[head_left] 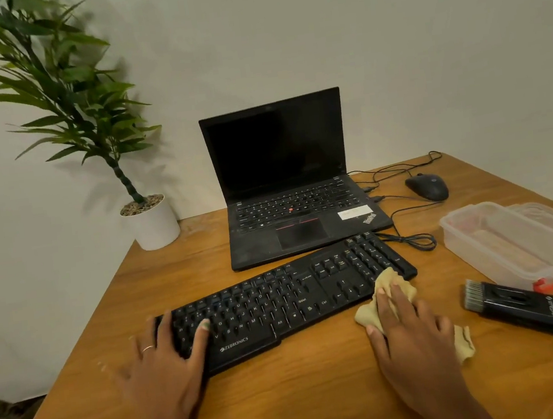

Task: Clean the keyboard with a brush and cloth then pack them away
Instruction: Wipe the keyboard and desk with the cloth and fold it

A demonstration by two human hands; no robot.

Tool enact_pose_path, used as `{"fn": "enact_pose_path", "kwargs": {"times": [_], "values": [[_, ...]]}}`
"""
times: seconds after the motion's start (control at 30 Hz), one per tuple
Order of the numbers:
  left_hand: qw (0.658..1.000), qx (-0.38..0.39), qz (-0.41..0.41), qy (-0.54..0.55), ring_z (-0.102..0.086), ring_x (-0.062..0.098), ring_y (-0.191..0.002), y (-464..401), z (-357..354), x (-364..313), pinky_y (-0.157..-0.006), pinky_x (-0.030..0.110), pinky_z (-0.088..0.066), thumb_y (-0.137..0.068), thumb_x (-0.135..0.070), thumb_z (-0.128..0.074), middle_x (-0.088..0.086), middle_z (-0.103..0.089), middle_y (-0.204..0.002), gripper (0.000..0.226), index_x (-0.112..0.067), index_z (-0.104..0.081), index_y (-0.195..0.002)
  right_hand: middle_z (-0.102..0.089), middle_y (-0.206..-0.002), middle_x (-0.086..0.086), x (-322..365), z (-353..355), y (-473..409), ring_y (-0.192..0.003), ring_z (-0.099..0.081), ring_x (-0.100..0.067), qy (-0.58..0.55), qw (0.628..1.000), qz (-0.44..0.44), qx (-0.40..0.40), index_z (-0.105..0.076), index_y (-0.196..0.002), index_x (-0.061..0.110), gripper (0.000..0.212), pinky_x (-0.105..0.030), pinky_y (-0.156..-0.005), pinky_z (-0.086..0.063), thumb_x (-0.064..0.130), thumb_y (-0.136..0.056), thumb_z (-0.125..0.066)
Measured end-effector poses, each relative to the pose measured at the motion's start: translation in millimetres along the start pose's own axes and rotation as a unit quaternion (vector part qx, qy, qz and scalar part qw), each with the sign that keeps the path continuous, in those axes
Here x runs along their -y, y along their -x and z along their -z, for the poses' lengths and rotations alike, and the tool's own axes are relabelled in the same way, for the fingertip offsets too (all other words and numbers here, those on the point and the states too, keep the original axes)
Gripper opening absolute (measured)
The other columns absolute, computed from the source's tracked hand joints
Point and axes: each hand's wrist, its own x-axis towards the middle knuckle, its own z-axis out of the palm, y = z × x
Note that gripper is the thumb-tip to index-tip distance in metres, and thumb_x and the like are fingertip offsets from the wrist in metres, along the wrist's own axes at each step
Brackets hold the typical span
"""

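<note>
A black keyboard [288, 297] lies at an angle across the wooden table [289, 397]. My left hand [168, 363] rests flat on its left end, fingers spread over the keys. My right hand [409, 325] presses a yellowish cloth [388, 282] with straight fingers against the keyboard's front right corner; part of the cloth pokes out by my wrist. A black brush [524, 307] with grey bristles lies on the table to the right, apart from both hands.
An open black laptop [286, 187] stands behind the keyboard. At the right lie a clear plastic box [513, 241] with its lid, a black mouse [427, 187] and cables. A potted plant [152, 220] stands at the table's back left corner.
</note>
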Motion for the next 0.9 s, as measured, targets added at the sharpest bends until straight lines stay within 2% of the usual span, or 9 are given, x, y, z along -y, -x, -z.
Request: {"fn": "enact_pose_path", "kwargs": {"times": [0.07, 0.17, 0.23, 0.37, 0.43, 0.5, 0.57, 0.67, 0.9], "values": [[0.999, 0.011, 0.031, 0.017, -0.031, 0.030, -0.140, 0.2, -1.3, 13.4, -0.113, 0.062, -0.015, -0.066, -0.092, 0.002, 0.002, -0.031, -0.156, 0.109, -0.030, -0.035, -0.148, -0.066, -0.116, -0.011, 8.6, -3.6, 1.6, -0.090, -0.059, -0.026, -0.019, 0.999, 0.025, -0.017, -0.071, -0.106, 0.013, 0.054, -0.038, -0.061, -0.048, 0.041, -0.083, -0.031], [0.995, 0.014, 0.034, 0.093, -0.046, 0.036, -0.126, 3.0, -1.8, 13.2, -0.101, 0.051, -0.041, -0.063, -0.095, -0.007, 0.005, -0.034, -0.154, 0.113, -0.025, -0.041, -0.145, -0.063, -0.120, -0.007, 16.9, -15.2, 8.7, -0.094, -0.046, -0.021, -0.035, 0.992, 0.101, -0.061, -0.069, -0.110, 0.015, 0.067, -0.037, -0.061, -0.046, 0.042, -0.098, -0.009], [0.992, 0.012, 0.033, 0.124, -0.049, 0.037, -0.123, 5.1, 1.6, 10.6, -0.095, 0.048, -0.046, -0.063, -0.093, -0.016, 0.005, -0.034, -0.154, 0.108, -0.027, -0.042, -0.145, -0.061, -0.124, -0.001, 18.6, -10.9, 11.3, -0.094, -0.049, -0.018, -0.048, 0.991, 0.121, -0.034, -0.067, -0.113, 0.020, 0.058, -0.035, -0.062, -0.046, 0.042, -0.098, -0.016], [0.985, 0.026, 0.012, 0.170, -0.047, 0.030, -0.126, 8.8, 5.0, 15.6, -0.097, 0.047, -0.047, -0.056, -0.096, -0.034, -0.003, -0.028, -0.157, 0.108, -0.034, -0.039, -0.145, -0.033, -0.148, 0.007, 17.4, -4.3, -1.1, -0.117, -0.041, -0.015, -0.047, 0.996, 0.069, -0.040, -0.038, -0.142, 0.031, 0.047, -0.036, -0.087, -0.038, 0.040, -0.097, -0.030], [0.979, 0.046, 0.001, 0.199, -0.044, 0.027, -0.130, 10.6, 6.6, 21.8, -0.101, 0.049, -0.045, -0.045, -0.100, -0.042, -0.007, -0.025, -0.158, 0.117, -0.039, -0.036, -0.145, -0.051, -0.135, 0.001, 24.2, -4.5, 0.3, -0.102, -0.052, -0.019, -0.059, 0.995, 0.067, -0.054, -0.057, -0.129, 0.023, 0.046, -0.037, -0.074, -0.044, 0.036, -0.090, -0.036], [0.972, 0.071, -0.016, 0.225, -0.037, 0.025, -0.137, 11.5, 9.0, 28.4, -0.107, 0.050, -0.040, -0.034, -0.098, -0.055, -0.006, -0.020, -0.160, 0.127, -0.042, -0.032, -0.146, -0.062, -0.120, 0.000, 28.1, -14.8, 5.6, -0.086, -0.054, -0.018, -0.062, 0.987, 0.127, -0.079, -0.069, -0.112, 0.019, 0.048, -0.033, -0.061, -0.043, 0.038, -0.082, -0.037], [0.967, 0.096, -0.036, 0.235, -0.028, 0.024, -0.142, 12.3, 12.1, 32.0, -0.112, 0.049, -0.034, -0.028, -0.092, -0.066, -0.005, -0.012, -0.162, 0.132, -0.046, -0.030, -0.146, -0.063, -0.119, 0.003, 26.5, -21.6, 7.3, -0.084, -0.051, -0.016, -0.043, 0.978, 0.177, -0.102, -0.069, -0.110, 0.021, 0.047, -0.031, -0.059, -0.041, 0.039, -0.081, -0.037], [0.964, 0.107, -0.059, 0.234, -0.021, 0.023, -0.146, 14.5, 15.3, 31.1, -0.114, 0.047, -0.029, -0.030, -0.081, -0.076, -0.005, -0.006, -0.163, 0.125, -0.051, -0.027, -0.142, -0.063, -0.116, 0.003, 30.5, -18.8, 4.2, -0.083, -0.051, -0.015, -0.061, 0.979, 0.147, -0.125, -0.069, -0.110, 0.022, 0.045, -0.030, -0.059, -0.042, 0.039, -0.080, -0.039], [0.968, 0.086, -0.065, 0.226, -0.022, 0.021, -0.146, 18.7, 13.5, 29.1, -0.114, 0.045, -0.031, -0.039, -0.078, -0.073, -0.004, -0.009, -0.162, 0.116, -0.042, -0.035, -0.143, -0.062, -0.120, 0.005, 51.8, -22.0, 18.1, -0.083, -0.056, -0.014, -0.062, 0.969, 0.203, -0.128, -0.067, -0.112, 0.027, 0.045, -0.030, -0.058, -0.045, 0.040, -0.081, -0.038]]}}
